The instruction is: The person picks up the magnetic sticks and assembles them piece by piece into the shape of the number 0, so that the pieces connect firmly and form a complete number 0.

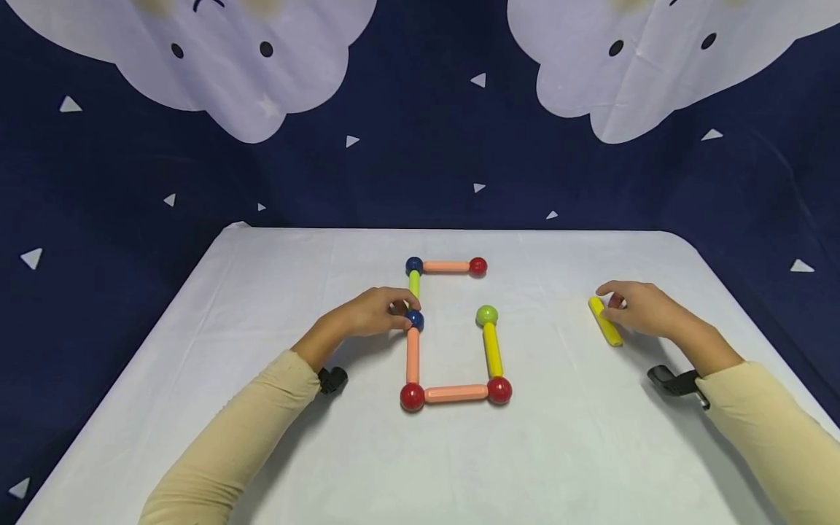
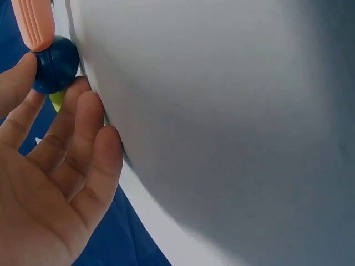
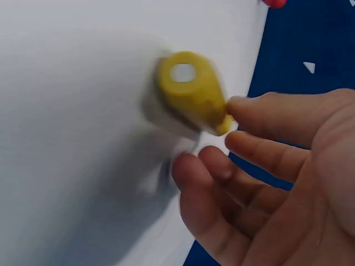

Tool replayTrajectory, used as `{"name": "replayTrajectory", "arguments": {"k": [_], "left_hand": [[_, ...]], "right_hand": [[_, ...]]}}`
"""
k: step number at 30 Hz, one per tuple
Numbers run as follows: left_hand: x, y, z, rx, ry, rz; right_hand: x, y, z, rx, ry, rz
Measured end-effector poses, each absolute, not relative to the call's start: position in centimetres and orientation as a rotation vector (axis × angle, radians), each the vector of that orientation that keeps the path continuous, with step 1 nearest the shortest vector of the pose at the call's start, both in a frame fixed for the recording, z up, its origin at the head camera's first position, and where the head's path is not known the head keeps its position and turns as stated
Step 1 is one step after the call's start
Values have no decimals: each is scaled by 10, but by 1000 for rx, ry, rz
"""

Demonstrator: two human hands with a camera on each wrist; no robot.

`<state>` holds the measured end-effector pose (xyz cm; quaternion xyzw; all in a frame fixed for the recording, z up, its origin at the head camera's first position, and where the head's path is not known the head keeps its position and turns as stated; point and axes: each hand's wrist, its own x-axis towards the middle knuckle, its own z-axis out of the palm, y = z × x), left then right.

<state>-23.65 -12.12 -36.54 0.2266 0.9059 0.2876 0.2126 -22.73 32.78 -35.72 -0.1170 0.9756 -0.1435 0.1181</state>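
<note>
A figure of rods and balls lies flat on the white table [image 1: 558, 452]. My left hand [image 1: 402, 306] pinches its blue ball [image 1: 415, 319] between thumb and fingers; the left wrist view shows this blue ball [image 2: 54, 64] with a salmon rod [image 2: 34, 22] joined to it. A lime rod [image 1: 414, 284] runs from it up to another blue ball [image 1: 414, 265]. My right hand [image 1: 610, 300] rests by a loose yellow rod [image 1: 605, 321] lying on the table at the right. In the right wrist view one fingertip [image 3: 238, 106] touches the yellow rod [image 3: 191, 91], and the other fingers are loosely spread.
The figure's lower part has red balls [image 1: 412, 396] at its corners, a salmon rod [image 1: 456, 394] between them, and a yellow rod [image 1: 492, 348] topped by a green ball [image 1: 486, 316]. A dark blue cloth with white clouds [image 1: 420, 168] hangs behind the table.
</note>
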Motion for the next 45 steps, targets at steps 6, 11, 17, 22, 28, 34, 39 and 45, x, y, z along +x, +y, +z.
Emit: {"name": "replayTrajectory", "arguments": {"k": [6,11,17,22,28,34,39,45], "left_hand": [[-236,-120,-365,618,2515,799],[-235,-121,-366,612,2516,794],[-234,-121,-367,615,2517,802],[-234,-121,-366,605,2511,803],[-234,-121,-366,608,2517,803],[-235,-122,-367,632,2522,801],[-235,-122,-367,629,2523,797],[-234,-121,-366,626,2520,792]], "right_hand": [[-227,330,-362,-264,2800,-459],[-227,323,-362,-221,2733,-523],[-225,318,-362,-199,2718,-527],[-224,315,-358,-184,2708,-477],[-225,311,-358,-165,2704,-479],[-227,305,-355,-183,2734,-552],[-233,299,-355,-264,2767,-674],[-247,285,-357,-256,2765,-873]]}}
